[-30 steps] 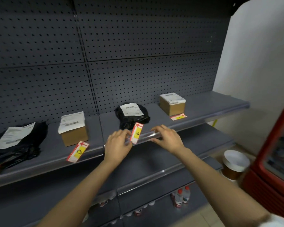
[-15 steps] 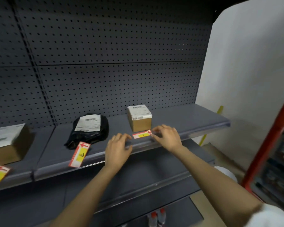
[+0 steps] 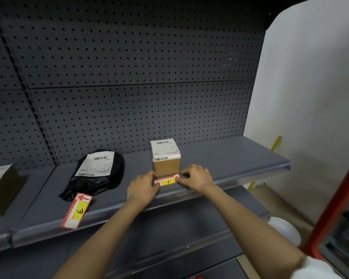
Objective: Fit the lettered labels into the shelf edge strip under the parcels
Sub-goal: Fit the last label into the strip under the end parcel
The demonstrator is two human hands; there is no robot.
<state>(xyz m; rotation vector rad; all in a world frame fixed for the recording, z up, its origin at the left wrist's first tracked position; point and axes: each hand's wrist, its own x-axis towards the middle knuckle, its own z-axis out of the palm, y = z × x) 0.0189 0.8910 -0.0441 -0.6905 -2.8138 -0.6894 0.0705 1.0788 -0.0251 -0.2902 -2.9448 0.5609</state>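
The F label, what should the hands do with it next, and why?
Probably slide the F label down into the shelf edge strip. Both hands, left hand and right hand, pinch its ends, and it lies flat before the small box.

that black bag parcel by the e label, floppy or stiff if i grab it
Probably floppy: the black bag parcel sags in wrinkled, uneven folds on the shelf. Its glossy film looks slippery. Likely light, since it lies low and slumped.

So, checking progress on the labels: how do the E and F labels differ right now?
The E label lies loose and slanted by the black bag, untouched; the F label sits level before the box, both hands pinching its ends. Both are red-and-white with a yellow patch.
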